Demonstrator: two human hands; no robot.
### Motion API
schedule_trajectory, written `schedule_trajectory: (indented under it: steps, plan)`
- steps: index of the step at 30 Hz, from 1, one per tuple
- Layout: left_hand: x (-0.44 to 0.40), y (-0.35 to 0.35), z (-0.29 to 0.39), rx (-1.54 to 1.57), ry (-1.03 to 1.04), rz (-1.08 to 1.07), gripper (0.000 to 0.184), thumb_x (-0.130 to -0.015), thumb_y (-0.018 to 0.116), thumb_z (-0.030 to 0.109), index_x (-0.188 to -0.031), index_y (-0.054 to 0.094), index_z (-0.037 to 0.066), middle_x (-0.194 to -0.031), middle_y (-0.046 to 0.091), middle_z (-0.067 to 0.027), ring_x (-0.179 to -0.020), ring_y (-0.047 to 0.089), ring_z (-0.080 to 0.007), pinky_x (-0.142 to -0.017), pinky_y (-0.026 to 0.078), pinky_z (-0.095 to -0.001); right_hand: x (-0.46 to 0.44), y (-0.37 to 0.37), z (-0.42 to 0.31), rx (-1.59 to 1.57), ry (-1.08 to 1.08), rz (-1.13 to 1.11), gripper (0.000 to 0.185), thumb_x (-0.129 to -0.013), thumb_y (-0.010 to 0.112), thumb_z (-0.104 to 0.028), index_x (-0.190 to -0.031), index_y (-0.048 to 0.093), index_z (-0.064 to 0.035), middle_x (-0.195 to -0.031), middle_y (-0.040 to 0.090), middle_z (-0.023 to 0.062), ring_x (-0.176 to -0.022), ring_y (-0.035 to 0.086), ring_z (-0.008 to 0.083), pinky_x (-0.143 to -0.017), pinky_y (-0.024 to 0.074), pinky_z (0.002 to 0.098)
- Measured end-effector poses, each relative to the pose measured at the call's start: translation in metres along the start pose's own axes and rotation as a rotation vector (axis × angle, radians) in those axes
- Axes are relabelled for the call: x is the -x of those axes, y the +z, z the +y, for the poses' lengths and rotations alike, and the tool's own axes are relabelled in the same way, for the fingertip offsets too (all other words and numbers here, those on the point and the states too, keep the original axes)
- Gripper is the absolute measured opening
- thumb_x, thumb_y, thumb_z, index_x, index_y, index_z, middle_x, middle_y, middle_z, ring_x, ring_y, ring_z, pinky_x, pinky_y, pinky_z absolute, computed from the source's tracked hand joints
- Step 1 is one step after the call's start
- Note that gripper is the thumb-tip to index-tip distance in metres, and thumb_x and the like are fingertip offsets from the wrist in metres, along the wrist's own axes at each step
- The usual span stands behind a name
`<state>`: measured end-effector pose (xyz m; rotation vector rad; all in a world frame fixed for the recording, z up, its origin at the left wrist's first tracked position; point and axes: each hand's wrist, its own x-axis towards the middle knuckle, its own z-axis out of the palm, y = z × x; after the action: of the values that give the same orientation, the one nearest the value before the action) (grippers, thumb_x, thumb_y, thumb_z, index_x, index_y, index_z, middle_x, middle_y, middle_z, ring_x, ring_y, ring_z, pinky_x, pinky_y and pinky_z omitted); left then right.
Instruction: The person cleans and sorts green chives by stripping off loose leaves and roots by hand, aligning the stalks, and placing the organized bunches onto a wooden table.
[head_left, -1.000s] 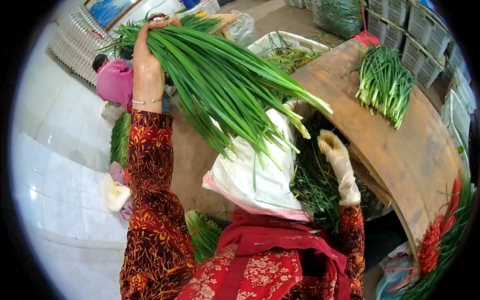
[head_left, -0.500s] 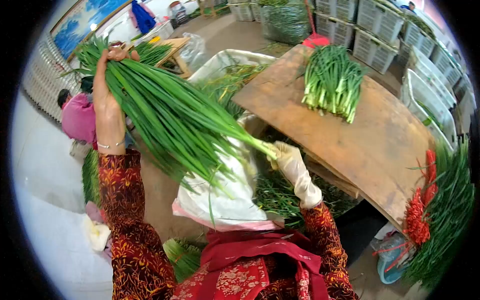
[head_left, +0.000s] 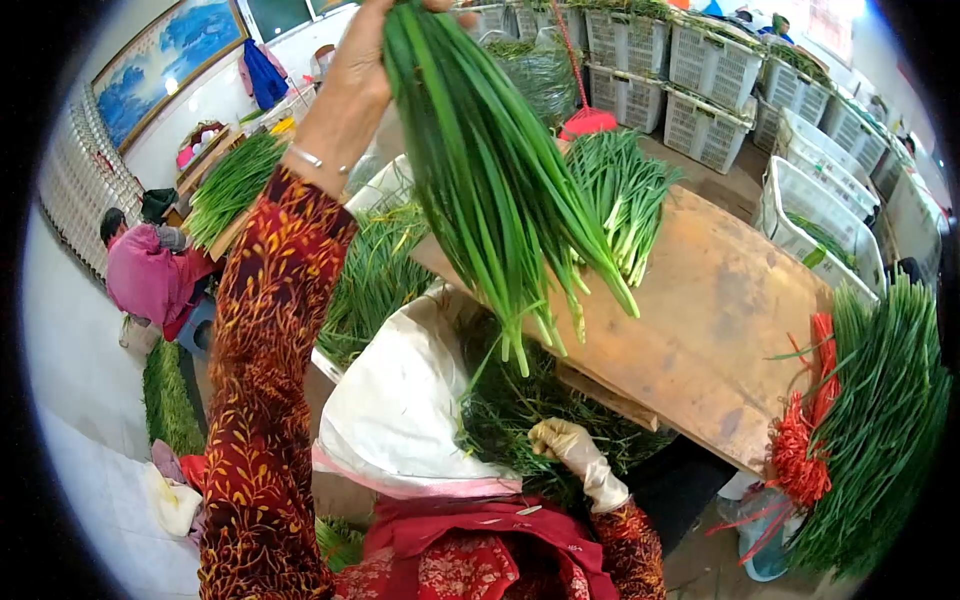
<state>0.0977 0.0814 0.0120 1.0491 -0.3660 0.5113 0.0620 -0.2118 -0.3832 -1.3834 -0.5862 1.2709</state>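
Observation:
At the top of the head view, my bare left hand is closed around a bunch of garlic chives. Its leaves are up in the grip, and the pale cut ends hang over the wooden board. A second bunch of chives lies on the board's far end, partly behind the held one. My right hand, in a pale glove, is low over a heap of loose green trimmings, its fingers curled; whatever they hold, if anything, is hidden. White sheeting lies left of the heap.
Red ties hang at the board's right edge beside a large pile of chives. White crates stand at the right, with more stacked behind. A person in pink sits at the left near a bench of greens.
My left hand has moved right with the chives, which now hang down over the board. My right hand has let go of their stalk ends and dropped toward the trimmings.

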Motion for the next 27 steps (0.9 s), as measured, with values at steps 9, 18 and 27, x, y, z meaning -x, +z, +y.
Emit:
schedule_trajectory:
  steps: [9, 18, 27]
  plan:
    - [-0.099, -0.010, -0.086, -0.206, -0.256, -0.269, 0.016, -0.083, 0.060, 0.018, -0.089, 0.050, 0.007, -0.072, 0.051, 0.0027, -0.067, 0.056, -0.0104, -0.085, 0.047, -0.0363, -0.012, 0.004, 0.028, 0.427, -0.023, -0.056, 0.033, -0.086, 0.050, -0.038, -0.096, 0.059, -0.0074, -0.080, 0.062, 0.0062, -0.074, 0.056, 0.0189, -0.068, 0.0434, 0.0283]
    - [-0.182, -0.081, -0.184, -0.216, -0.318, -0.127, 0.013, -0.083, 0.060, 0.016, -0.088, 0.052, 0.008, -0.073, 0.055, 0.0010, -0.068, 0.058, -0.0134, -0.078, 0.052, -0.0442, -0.021, -0.006, 0.030, 0.650, 0.079, -0.204, 0.036, -0.085, 0.041, -0.045, -0.101, 0.056, -0.0154, -0.089, 0.063, 0.0080, -0.087, 0.058, 0.0291, -0.077, 0.0436, 0.0384]
    - [-0.210, -0.163, -0.286, -0.360, -0.524, 0.019, 0.022, -0.079, 0.064, 0.026, -0.080, 0.058, 0.004, -0.073, 0.061, -0.0067, -0.064, 0.062, -0.0186, -0.064, 0.055, -0.0337, -0.040, -0.010, 0.042, 0.695, 0.131, -0.236, 0.036, -0.085, 0.047, -0.041, -0.104, 0.055, -0.0119, -0.094, 0.062, 0.0106, -0.090, 0.057, 0.0297, -0.076, 0.0431, 0.0382]
